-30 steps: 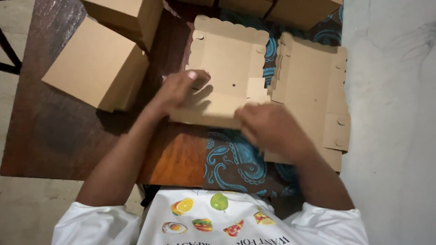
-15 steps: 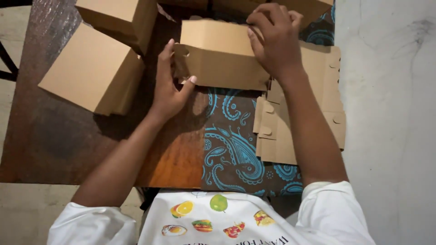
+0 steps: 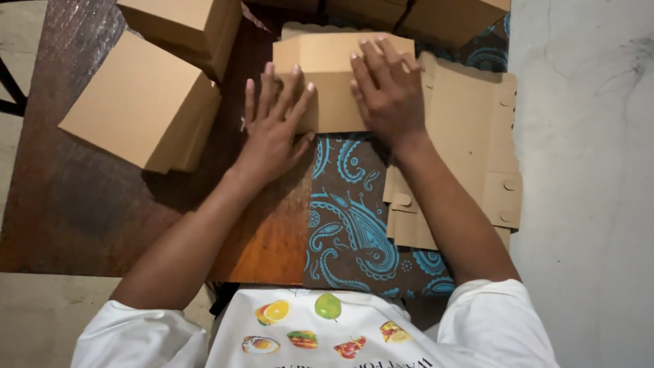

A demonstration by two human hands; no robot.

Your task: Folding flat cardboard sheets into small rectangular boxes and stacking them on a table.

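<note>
A brown cardboard box [image 3: 327, 68], folded shut, lies at the far middle of the table. My left hand [image 3: 272, 126] rests flat with spread fingers against its near left side. On the box's right half lies my right hand [image 3: 387, 88], palm down and fingers spread. Neither hand grips anything; both press on the cardboard. To the right, a stack of flat unfolded box blanks [image 3: 470, 150] lies under my right forearm.
Finished cardboard boxes [image 3: 139, 102] sit at the left, another [image 3: 184, 24] behind them, and more [image 3: 422, 17] along the far edge. A brown cloth with blue paisley [image 3: 354, 225] covers the dark wooden table [image 3: 82, 204]. A grey wall [image 3: 586, 191] rises on the right.
The open box was folded shut and pushed away from me. My left hand went from its end to its near left side; my right hand came down flat on its top.
</note>
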